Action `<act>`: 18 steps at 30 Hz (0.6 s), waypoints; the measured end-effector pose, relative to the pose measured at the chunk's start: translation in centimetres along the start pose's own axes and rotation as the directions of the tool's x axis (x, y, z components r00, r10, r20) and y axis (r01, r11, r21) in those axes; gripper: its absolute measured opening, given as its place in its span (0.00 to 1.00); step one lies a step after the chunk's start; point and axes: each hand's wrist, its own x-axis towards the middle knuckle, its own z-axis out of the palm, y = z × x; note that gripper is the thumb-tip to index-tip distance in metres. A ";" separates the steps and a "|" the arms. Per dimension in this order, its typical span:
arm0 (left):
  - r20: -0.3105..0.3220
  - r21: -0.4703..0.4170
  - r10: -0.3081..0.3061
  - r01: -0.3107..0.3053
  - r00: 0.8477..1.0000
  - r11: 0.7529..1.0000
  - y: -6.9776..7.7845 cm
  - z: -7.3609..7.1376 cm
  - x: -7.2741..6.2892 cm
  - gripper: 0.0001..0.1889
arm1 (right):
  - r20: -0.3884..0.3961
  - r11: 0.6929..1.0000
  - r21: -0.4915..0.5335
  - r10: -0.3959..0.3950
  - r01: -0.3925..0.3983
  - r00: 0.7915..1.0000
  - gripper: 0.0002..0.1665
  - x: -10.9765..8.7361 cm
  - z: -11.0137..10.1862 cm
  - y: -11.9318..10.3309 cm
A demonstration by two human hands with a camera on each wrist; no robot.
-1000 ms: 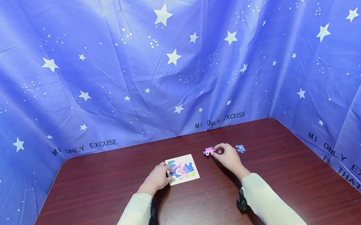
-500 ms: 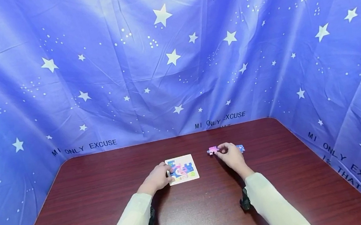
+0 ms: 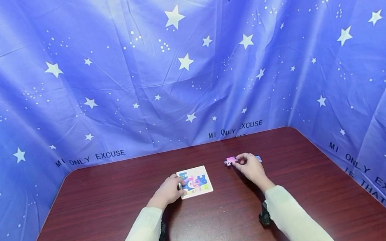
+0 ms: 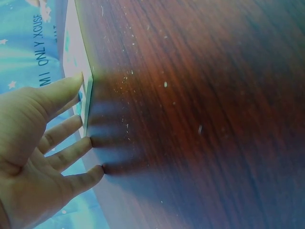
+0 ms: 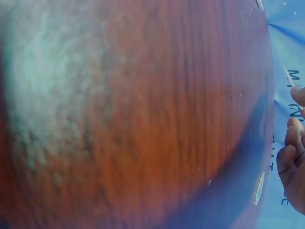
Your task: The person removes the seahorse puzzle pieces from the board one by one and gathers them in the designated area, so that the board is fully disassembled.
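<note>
Your left hand [image 3: 167, 190] rests at the left side of the board [image 3: 193, 171], its fingers spread and fairly straight, touching the edge; in the left wrist view your thumb tip meets the near edge. The board lies flat on the table [image 3: 208, 222], just left of the middle, with blue and pink puzzle parts in it and a pale area along its far side.

Your right hand [image 3: 252, 168] pinches the pink piece [image 3: 230, 160] between thumb and fingers, to the right of the board and apart from it. Whether that piece touches the table, you cannot tell. The blue piece [image 3: 258, 159] lies just beyond your right hand, partly hidden by it.

Behind the table hangs a blue curtain [image 3: 156, 72] printed with white stars.
</note>
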 end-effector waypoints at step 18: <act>0.016 -0.015 -0.016 0.017 1.000 1.000 0.1 -0.1 0.0 0.10 | -0.021 1.000 -0.017 -0.002 0.002 1.000 0.16 0.0 -0.6 1.0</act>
